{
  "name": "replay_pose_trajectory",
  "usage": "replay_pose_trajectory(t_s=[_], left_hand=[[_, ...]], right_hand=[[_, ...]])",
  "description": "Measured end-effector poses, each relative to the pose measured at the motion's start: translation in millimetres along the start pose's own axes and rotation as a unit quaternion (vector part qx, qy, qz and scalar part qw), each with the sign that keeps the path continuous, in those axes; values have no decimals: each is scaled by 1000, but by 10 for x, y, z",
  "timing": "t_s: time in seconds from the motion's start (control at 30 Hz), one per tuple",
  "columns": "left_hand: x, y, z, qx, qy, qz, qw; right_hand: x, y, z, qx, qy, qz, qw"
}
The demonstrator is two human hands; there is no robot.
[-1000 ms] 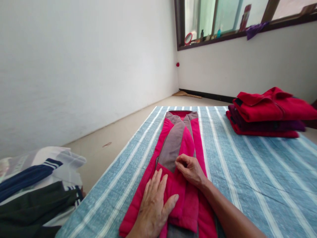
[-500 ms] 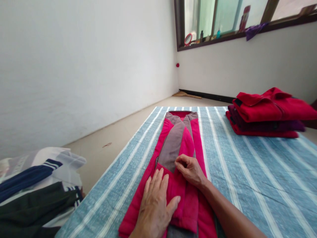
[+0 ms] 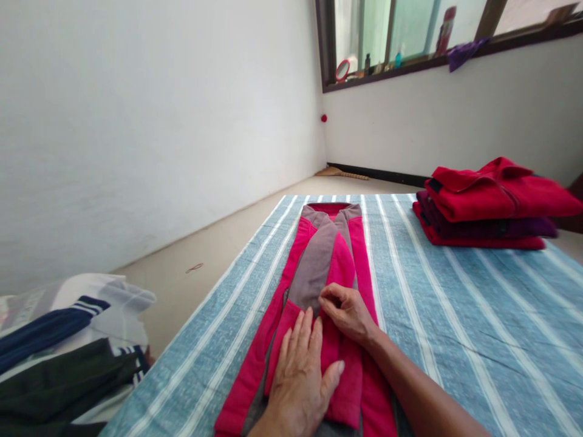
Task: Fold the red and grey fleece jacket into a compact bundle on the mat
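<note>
A pink and grey jacket (image 3: 314, 270) lies lengthwise on the striped bed sheet, its sides folded inward and its collar at the far end. One sleeve is doubled back toward me over the body. My left hand (image 3: 300, 370) rests flat on this folded sleeve, fingers stretched out and thumb apart. Just beyond it on the right, my right hand (image 3: 346, 309) has thumb and forefinger pinched together at the sleeve's edge, over the grey panel. Whether cloth is caught between those fingertips is hard to see.
Folded red and purple garments (image 3: 492, 206) are stacked at the far right of the blue striped sheet (image 3: 410, 285). Loose clothes (image 3: 59, 352) are heaped at the lower left. A broom (image 3: 341, 173) lies on the floor by the far wall. Small items line the windowsill (image 3: 387, 73).
My left hand has slid a little to the right on the sleeve, uncovering more of the grey strip along the jacket's left side. My right hand stays nearly in place.
</note>
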State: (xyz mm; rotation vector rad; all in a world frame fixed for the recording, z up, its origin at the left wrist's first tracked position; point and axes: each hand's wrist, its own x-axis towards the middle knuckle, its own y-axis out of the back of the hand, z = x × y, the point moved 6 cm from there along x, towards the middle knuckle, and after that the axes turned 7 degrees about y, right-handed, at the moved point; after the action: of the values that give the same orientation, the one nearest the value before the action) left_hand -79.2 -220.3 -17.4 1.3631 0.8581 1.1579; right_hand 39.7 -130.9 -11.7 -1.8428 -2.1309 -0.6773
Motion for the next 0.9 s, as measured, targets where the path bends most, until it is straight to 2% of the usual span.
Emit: replay_pose_trajectory(t_s=[0.9], left_hand=[[-11,-66,-17,-4,8,15,1000]], right_hand=[[-1,3,-20,-2,4,-5,1000]])
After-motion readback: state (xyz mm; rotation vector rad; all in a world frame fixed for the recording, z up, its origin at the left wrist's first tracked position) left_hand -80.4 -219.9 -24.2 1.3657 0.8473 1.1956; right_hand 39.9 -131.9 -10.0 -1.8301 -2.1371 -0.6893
